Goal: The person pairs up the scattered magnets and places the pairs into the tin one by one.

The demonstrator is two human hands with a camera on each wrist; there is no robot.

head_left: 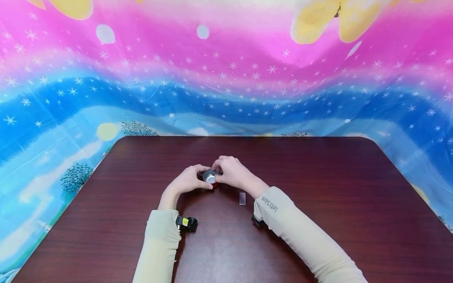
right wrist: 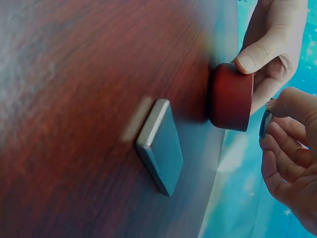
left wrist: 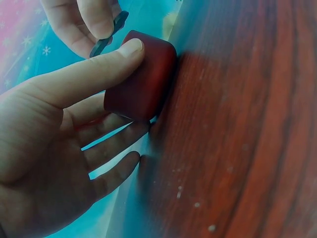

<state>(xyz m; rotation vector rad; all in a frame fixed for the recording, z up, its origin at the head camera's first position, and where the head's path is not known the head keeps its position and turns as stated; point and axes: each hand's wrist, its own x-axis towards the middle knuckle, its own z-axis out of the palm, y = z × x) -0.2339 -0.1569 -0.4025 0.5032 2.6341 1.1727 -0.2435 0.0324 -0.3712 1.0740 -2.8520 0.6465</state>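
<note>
A small dark red round container [left wrist: 148,77] stands on the table, its top silvery in the head view [head_left: 210,177]. My left hand [head_left: 186,180] holds it with the thumb on the near side and fingers behind. Just above the container, my right hand [head_left: 232,172] pinches a thin dark piece [right wrist: 266,124], seen nearly edge-on in both wrist views and apart from the container in the right wrist view. Whether the piece is a lid I cannot tell. A flat rectangular block [right wrist: 166,148] with a shiny edge lies on the table near my right wrist.
The dark reddish-brown wooden table [head_left: 318,177] has rounded far corners. Behind it hangs a pink and blue patterned cloth [head_left: 226,78]. Black wrist cameras [head_left: 187,223] sit at both sleeve cuffs, low over the tabletop.
</note>
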